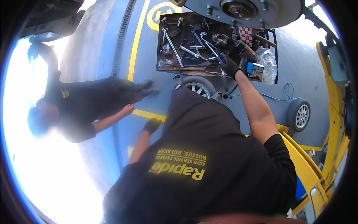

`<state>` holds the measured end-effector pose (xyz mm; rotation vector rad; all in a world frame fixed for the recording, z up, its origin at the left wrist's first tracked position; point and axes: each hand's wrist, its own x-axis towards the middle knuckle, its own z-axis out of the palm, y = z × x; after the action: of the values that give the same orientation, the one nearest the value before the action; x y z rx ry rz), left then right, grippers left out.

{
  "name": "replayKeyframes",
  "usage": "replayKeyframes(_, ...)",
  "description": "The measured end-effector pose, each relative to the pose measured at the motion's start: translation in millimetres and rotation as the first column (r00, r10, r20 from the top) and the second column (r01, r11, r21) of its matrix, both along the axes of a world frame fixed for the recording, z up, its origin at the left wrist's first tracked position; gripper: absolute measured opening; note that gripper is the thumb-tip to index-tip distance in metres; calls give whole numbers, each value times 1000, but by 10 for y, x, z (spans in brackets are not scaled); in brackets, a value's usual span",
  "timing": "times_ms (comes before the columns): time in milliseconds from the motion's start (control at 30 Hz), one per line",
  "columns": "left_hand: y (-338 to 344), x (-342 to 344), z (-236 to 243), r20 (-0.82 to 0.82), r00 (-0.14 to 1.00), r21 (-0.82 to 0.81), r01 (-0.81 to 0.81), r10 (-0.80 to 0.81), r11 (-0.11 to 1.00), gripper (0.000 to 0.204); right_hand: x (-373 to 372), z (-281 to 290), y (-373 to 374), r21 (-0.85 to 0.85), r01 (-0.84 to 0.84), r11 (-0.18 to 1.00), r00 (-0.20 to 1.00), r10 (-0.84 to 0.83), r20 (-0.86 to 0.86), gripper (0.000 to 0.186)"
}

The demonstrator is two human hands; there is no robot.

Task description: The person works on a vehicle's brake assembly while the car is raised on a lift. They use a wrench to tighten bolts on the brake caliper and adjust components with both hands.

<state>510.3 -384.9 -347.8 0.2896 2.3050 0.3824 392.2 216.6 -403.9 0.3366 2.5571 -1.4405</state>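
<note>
My right hand [230,66], in a black glove, reaches over the near right part of a dark tool tray [169,69]. Its fingers are closed around a hand tool with a shiny shaft and a dark grip [225,83], which looks like a ratchet; the glove hides part of it. Beside those fingers lie a chrome extension bar [212,58] and a bent chrome wrench [209,44]. My left hand [152,126], gloved too, hangs low at my left side, away from the tray. It looks empty, with loosely stretched fingers.
Above the tray juts a wheel hub with studs [238,9]. A wheel [199,86] lies below the tray's near edge; another wheel [299,115] stands right, near a blue hose [283,99]. A yellow lift [325,112] rises at right. At left is a co-worker [89,97], arm raised.
</note>
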Motion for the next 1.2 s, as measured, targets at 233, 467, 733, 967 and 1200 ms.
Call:
replayKeyframes(233, -164, -1331, -714, -299, 945, 455, 266, -135, 850, 36, -61, 12, -733, 536, 179, 825, 971, -237, 39, 59)
replayKeyframes(467, -106, -2631, -882, 365, 795, 634, 168, -484, 755, 32, 584, 505, -1351, -398, 242, 885, 885, -33, 465, 33)
replayKeyframes(733, -575, -3891, -338, -127, 972, 560, 236, -199, 794, 27, 258, 799, -2162, 101, 10, 995, 998, -16, 55, 33)
replayKeyframes(967, -660, -3051, -871, -181, 976, 505, 197, -120, 840, 26, -584, 531, -1770, 120, -437, 891, 899, 436, 43, 32)
replayKeyframes(1200, 558, -3548, -979, -231, 967, 626, 66, 104, 777, 31, 113, 24, -665, 493, 153, 856, 783, -410, 468, 45)
